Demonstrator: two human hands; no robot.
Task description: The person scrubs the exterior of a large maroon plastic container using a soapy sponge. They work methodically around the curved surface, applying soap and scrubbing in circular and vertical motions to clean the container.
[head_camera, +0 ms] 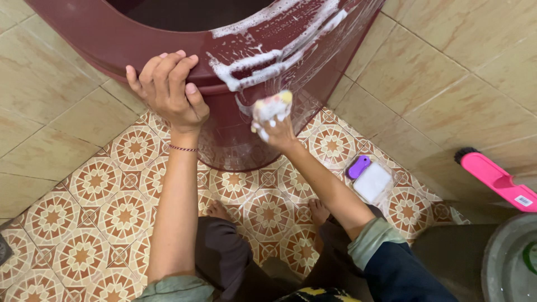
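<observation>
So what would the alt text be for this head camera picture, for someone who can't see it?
Seen from above, a person's right hand holds a soapy sponge against a large dark red tub streaked with foam, while the left hand grips its rim. Bare feet stand on a patterned tile floor; a pink brush lies nearby.

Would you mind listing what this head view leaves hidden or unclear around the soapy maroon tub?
- maroon tub: its inside and far rim are cut off by the top edge.
- sponge: foam and the right hand hide most of it.
- pink brush: cut off by the right edge.
- grey basin: cut off at the corner, contents unclear.
</observation>
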